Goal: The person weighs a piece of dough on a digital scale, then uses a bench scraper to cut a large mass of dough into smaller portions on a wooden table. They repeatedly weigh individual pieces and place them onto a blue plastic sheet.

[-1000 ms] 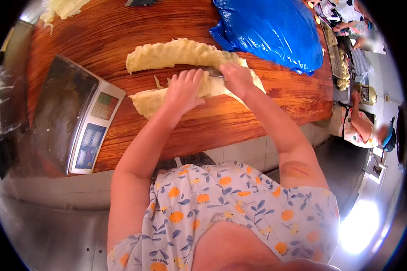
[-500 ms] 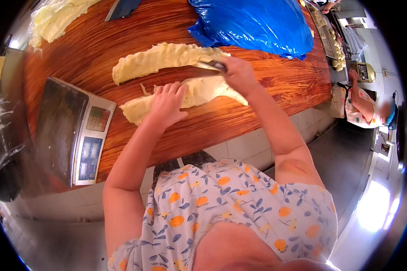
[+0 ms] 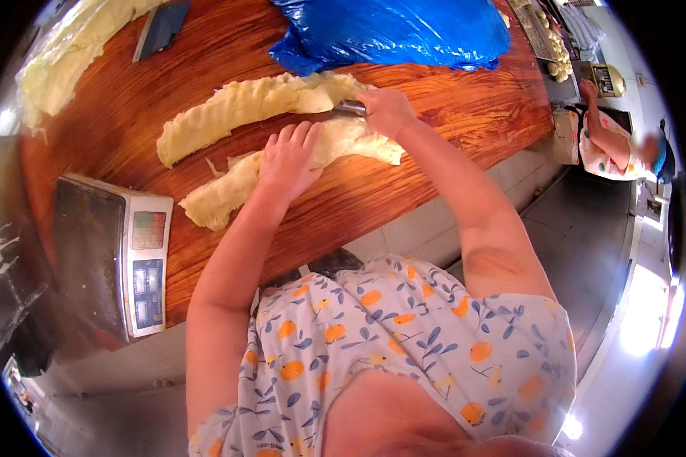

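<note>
Two long strips of pale yellow dough lie side by side on the wooden table. My left hand [image 3: 290, 160] rests on the near strip [image 3: 232, 188], palm down with its fingers stretched. My right hand [image 3: 387, 111] is closed around the handle of a metal dough scraper [image 3: 350, 108]. Its blade sits low between the strips, by the right end of the far strip [image 3: 232, 110]; most of the blade is hidden. A thin scrap of dough [image 3: 212, 167] sticks out beside the near strip.
A digital scale [image 3: 146, 263] with a dark platform stands at left. Blue plastic sheeting [image 3: 404, 34] covers something at the back. More dough under clear plastic [image 3: 61, 68] and a flat blue-grey tool [image 3: 161, 30] lie far left. Another person [image 3: 613, 145] works at right.
The view has shifted, so the table and scale appear lower and further left. My right hand has brought the scraper slightly nearer and left, between the strips. My left hand stays on the near strip.
</note>
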The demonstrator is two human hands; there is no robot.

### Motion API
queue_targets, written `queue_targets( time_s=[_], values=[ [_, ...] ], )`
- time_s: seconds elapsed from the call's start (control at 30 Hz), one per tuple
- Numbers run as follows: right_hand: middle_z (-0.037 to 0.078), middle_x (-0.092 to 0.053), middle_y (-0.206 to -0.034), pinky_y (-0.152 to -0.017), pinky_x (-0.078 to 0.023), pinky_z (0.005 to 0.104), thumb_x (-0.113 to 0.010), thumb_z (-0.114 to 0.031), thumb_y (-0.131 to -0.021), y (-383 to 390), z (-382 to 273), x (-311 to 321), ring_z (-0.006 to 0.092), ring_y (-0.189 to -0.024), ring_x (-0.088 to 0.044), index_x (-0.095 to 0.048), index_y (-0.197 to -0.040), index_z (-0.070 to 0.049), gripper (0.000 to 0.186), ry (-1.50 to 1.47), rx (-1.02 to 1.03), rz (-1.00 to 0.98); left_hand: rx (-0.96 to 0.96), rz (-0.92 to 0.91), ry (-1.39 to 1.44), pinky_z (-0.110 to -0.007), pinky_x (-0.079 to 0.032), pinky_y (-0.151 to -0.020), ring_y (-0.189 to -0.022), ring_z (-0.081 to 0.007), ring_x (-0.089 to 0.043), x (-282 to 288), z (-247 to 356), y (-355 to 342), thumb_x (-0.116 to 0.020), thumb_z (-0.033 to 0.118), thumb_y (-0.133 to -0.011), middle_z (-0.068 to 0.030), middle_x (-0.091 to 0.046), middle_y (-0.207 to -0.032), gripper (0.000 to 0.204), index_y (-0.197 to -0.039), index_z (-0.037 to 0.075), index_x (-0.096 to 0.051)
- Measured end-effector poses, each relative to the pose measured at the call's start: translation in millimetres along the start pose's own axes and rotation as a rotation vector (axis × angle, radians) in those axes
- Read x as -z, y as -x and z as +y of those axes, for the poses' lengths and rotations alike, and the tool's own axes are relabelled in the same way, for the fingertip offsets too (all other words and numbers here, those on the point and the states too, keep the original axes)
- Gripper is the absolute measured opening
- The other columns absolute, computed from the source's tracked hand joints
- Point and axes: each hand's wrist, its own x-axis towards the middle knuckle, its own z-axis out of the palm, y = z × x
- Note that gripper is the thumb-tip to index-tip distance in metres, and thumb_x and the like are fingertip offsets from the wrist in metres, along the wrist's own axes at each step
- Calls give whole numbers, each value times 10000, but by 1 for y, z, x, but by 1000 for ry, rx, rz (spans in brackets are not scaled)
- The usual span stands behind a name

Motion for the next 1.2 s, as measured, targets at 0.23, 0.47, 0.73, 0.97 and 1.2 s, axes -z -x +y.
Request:
queue_targets(
  time_s=[0.23,0.47,0.73,0.97,1.2],
  values=[
    [88,-678,-903,-692,-513,463,-580,-109,-810,43,34,22,317,-875,-657,-621,-978,-151,178,-182,-51,204,-8,51,-18,-426,-407,-1013,-1242,-257,-476,-3,-1,6,-809,283,-706,-57,-505,-1336,750,-1346,116,-456],
    [91,-694,-914,-709,-522,451,-610,-137,-799,61,59,-18,330,-885,-653,-631,-1018,-108,223,-87,-75,145,5,24,-34,-444,-400,-1017,-1256,-268,-465,-2,9,5,-812,285,-714,-58,-491,-1355,758,-1358,126,-447],
    [226,-689,-945,-775,-527,420,-754,-316,-787,102,174,-26,321,-887,-675,-627,-1102,59,505,-859,-930,217,8,40,-32,-470,-398,-1002,-1261,-278,-461,-3,6,3,-839,320,-676,-59,-500,-1351,833,-1373,121,-428],
    [228,-611,-1187,-938,-465,426,-815,-276,-755,140,165,-50,328,-1099,-596,-550,-1235,51,638,-259,-935,563,52,-117,-140,-487,-408,-999,-1250,-293,-467,1,21,-23,-869,380,-622,-84,-499,-1359,929,-1378,93,-413],
    [116,-516,-1349,-992,-431,428,-844,-275,-662,102,17,-46,328,-1258,-469,-535,-1286,-81,723,-312,-47,391,109,-203,-147,-450,-441,-962,-1193,-288,-514,0,26,-39,-850,309,-638,-86,-557,-1287,829,-1340,108,-458]
  ],
)
